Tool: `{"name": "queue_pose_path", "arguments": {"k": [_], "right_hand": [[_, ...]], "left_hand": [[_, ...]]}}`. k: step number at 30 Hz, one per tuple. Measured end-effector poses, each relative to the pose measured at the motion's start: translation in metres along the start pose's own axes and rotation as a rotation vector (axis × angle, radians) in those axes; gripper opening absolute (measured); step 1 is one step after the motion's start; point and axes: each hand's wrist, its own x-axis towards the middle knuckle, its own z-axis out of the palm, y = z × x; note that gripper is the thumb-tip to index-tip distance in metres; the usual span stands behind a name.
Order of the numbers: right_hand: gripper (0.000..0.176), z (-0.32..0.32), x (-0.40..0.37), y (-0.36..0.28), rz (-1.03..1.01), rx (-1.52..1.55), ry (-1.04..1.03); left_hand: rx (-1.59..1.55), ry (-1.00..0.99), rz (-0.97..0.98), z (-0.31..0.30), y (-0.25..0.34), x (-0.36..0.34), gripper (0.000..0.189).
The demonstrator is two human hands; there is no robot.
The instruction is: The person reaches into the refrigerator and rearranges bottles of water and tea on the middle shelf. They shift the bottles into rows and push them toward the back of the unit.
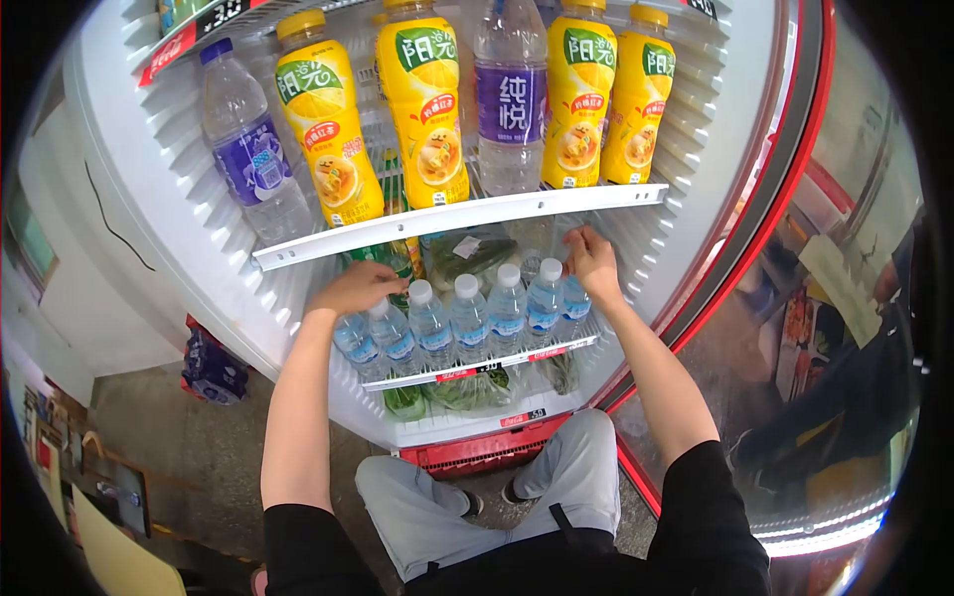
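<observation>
Inside a lit fridge, both my hands reach into the lower shelf space. My left hand (363,287) lies over the left end of a row of small water bottles (469,316), its fingers stretched to the right near their white caps and a green bottle (392,260) behind. At the row's right end, my right hand (592,260) is raised above the last bottle (575,298), fingers bent and apart near the upper shelf's edge. Between the hands, behind the row, a plastic-wrapped pack of green vegetables (471,256) shows partly.
Yellow tea bottles (429,109) and purple-labelled water bottles (511,104) stand on the upper shelf, whose white front rail (467,224) crosses above my hands. Bagged greens (467,392) lie below. The glass door (775,298) stands swung out on the right. A wrapped purple pack (212,366) sits on the floor.
</observation>
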Motion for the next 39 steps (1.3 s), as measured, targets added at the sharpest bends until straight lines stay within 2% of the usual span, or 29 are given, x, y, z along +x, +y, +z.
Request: {"name": "queue_pose_path", "arguments": {"k": [4,9,12,15,18,20,23,25,28,31,35,38,39], "right_hand": [[0.020,-0.006,-0.002,0.007,0.023,0.182,-0.077],[0.023,-0.014,-0.003,0.003,0.062,0.258,-0.176],[0.024,-0.018,0.006,0.005,-0.060,0.176,-0.144],[0.029,-0.021,0.018,-0.008,0.089,0.246,-0.179],[0.031,-0.018,0.036,-0.027,0.137,-0.085,-0.212],[0.031,-0.005,0.052,-0.021,-0.106,-0.273,-0.179],[0.047,-0.002,0.054,-0.029,-0.258,-0.620,-0.303],[0.060,0.003,0.058,-0.018,-0.201,-0.945,-0.426],[0.078,0.005,0.047,-0.033,-0.050,-1.124,-0.602],[0.082,0.009,0.051,-0.026,-0.080,-1.123,-0.630],[0.084,0.005,0.055,-0.029,0.024,-1.098,-0.669],[0.084,0.004,0.063,-0.019,0.089,-1.092,-0.760],[0.077,0.003,0.064,-0.017,0.050,-1.146,-0.807]], "left_hand": [[0.022,-0.001,0.018,-0.001,-0.002,0.001,0.047],[-0.025,0.004,-0.024,-0.003,0.011,-0.007,0.047],[-0.019,0.011,-0.027,-0.004,0.015,-0.010,0.048],[-0.028,0.017,-0.019,-0.003,0.011,-0.008,0.047],[-0.003,0.015,-0.053,-0.006,0.020,-0.011,0.045],[-0.043,0.055,-0.005,-0.001,0.010,-0.008,0.049],[0.001,0.052,-0.037,-0.001,0.008,-0.006,0.046],[0.055,0.092,-0.031,-0.002,0.014,-0.008,0.048],[0.056,0.140,-0.030,0.003,0.008,-0.008,0.050],[0.035,0.127,-0.025,0.001,0.011,-0.011,0.050],[0.016,0.143,-0.032,0.001,0.006,-0.009,0.053],[0.040,0.137,-0.038,0.000,0.010,-0.011,0.060],[0.050,0.134,-0.029,0.001,0.009,-0.011,0.061]]}}
